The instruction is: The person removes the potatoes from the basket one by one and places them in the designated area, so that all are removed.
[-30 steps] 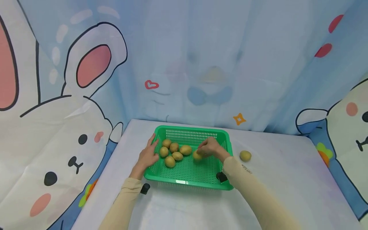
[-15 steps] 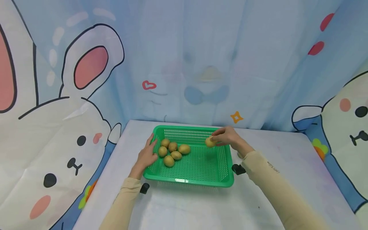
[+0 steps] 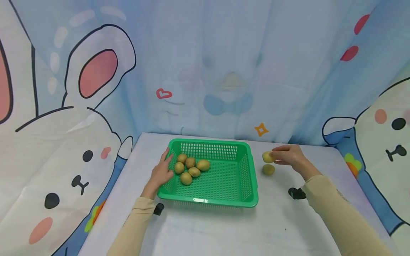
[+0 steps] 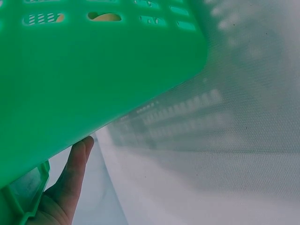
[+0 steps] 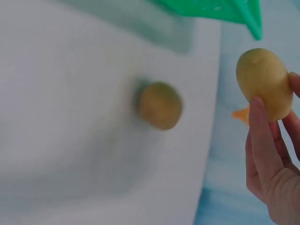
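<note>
Potatoes (image 3: 194, 172), six in all, are seen from the head view clustered in the left half of the green basket (image 3: 224, 183), whose right half is left bare. The basket's left rim is touched by the left hand (image 3: 161, 172), its fingers extended and spread along the edge. To the right of the basket, one more potato, the held potato (image 3: 267, 157), is pinched at the fingertips of the right hand (image 3: 289, 156). Below it in this view, just beside the basket's right wall, a loose potato (image 3: 268, 169) is laid on the white table (image 3: 240, 231). Behind the basket, a pale blue curtain (image 3: 224, 53) is hung, printed with cartoon figures.

In the left wrist view, most of the upper left is filled by the basket's outer wall, and a bit of yellow is glimpsed through one slot. Beneath the wall, part of the left hand is shown with straight fingers; the remainder is hidden.

In the right wrist view, the held potato is gripped between thumb and fingers and is shown apart from the loose potato, which is blurred. Above both, a corner of the basket is caught at the top edge.
</note>
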The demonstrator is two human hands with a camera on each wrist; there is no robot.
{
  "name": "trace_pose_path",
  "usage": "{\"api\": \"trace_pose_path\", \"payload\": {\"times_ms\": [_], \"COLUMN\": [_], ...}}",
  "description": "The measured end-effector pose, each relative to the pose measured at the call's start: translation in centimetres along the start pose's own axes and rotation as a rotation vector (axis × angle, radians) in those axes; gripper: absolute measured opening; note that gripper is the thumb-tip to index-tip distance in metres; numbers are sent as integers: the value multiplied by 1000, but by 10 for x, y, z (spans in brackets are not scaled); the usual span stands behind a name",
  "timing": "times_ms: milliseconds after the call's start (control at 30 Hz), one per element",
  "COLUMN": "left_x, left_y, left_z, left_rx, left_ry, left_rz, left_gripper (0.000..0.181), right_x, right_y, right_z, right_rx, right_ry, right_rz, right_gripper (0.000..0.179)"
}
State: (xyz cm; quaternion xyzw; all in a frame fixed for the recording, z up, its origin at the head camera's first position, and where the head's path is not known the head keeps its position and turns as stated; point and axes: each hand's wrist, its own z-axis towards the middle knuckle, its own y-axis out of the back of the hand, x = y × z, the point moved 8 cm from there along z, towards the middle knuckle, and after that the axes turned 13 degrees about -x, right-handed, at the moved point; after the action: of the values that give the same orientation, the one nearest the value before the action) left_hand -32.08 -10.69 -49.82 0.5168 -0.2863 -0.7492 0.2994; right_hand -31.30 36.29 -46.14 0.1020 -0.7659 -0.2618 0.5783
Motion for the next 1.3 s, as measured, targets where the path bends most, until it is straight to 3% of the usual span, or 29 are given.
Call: {"api": "trace_pose_path", "payload": {"times_ms": [233,433,633,1000,1200,1300], "left_x": [1,1,0,0,-1,-2], "left_y": [-1,0,2,0,2,3], "left_z": [0,0,1,0,1,0], "left_rx": [5,5,5,-3,-6,-4], "left_ry": [4,3,2,-10,-9,-8], "left_rz": [8,11,-2,-12,-8,-8], "left_gripper": [75,74,74,74,74,74], "right_x": [-59,-83,-100,-123,-124,-124], "right_y": [19,21,18,16,10,8], "right_z": [4,3,3,-2,-3,-2], "right_rx": [-134,-134,-137,-141,-100,-104], "right_ry": [-179,-205,-265,-320,-299,-329], "right_rz": [70,126,165,141,172,225], "right_gripper": [57,61,60,58,56,52]}}
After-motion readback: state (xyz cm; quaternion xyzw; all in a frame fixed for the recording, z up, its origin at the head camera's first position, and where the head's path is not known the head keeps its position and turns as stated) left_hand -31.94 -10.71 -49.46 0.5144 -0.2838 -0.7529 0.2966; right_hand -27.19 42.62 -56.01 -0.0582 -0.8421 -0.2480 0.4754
